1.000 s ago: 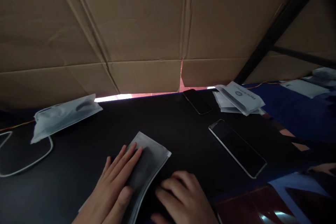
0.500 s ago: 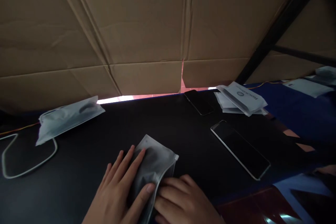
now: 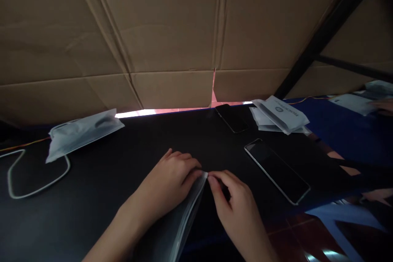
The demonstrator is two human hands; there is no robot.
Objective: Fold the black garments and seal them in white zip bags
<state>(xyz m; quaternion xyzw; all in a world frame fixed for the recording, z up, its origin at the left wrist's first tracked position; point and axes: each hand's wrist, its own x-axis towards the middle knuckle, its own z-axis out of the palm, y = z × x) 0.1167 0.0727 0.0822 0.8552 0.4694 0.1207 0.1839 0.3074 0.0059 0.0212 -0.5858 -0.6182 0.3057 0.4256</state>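
Observation:
A frosted zip bag (image 3: 184, 217) lies on the black table in front of me, its open edge running along its right side. My left hand (image 3: 175, 174) is closed on the bag's far corner, thumb and fingers pinching it beside the white slider. From the right, my right hand (image 3: 231, 196) pinches the small white zip slider (image 3: 205, 175) between thumb and forefinger. The lower part of the bag is partly hidden under my left forearm. What lies inside the bag cannot be made out.
A phone (image 3: 278, 172) lies right of my hands, and a smaller dark phone (image 3: 231, 118) lies farther back. White printed pouches (image 3: 282, 112) are stacked at the back right. A filled frosted pouch (image 3: 86, 133) and a white cable (image 3: 39, 190) lie left. Cardboard (image 3: 172, 28) stands behind. Another person's hand (image 3: 379, 195) shows far right.
My left hand has moved from lying flat on the bag to pinching its far corner. My right hand has moved up along the edge to the slider.

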